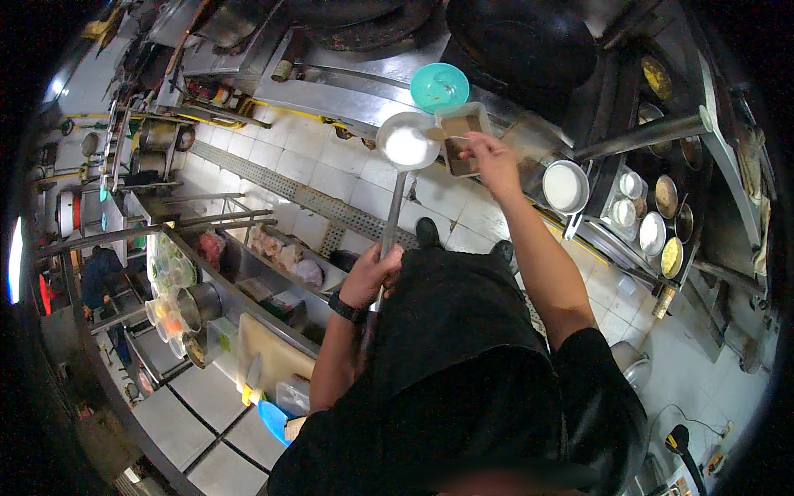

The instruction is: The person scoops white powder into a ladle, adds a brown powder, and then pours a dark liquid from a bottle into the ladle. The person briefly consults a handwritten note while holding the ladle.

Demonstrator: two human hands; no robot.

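Observation:
My left hand (pixel 375 273) is closed around the long metal handle of a ladle (pixel 408 141), whose bowl looks bright white inside. With my right hand (pixel 490 158) I hold a spoon (pixel 439 133), its bowl at the ladle's right rim. Under that spoon sits a clear rectangular tub (pixel 462 139) with brown contents. A turquoise bowl (pixel 439 88) with some residue stands just beyond the tub, close to the metal stove edge. Whether the ladle touches the tub cannot be told.
A large dark wok (pixel 521 43) sits on the stove. At right are a pan of white contents (pixel 565 187) and several seasoning bowls (pixel 652 234). Left are a cutting board (pixel 267 353), a knife (pixel 253 375) and bins of raw food (pixel 285 254). Another person (pixel 99 279) stands far left.

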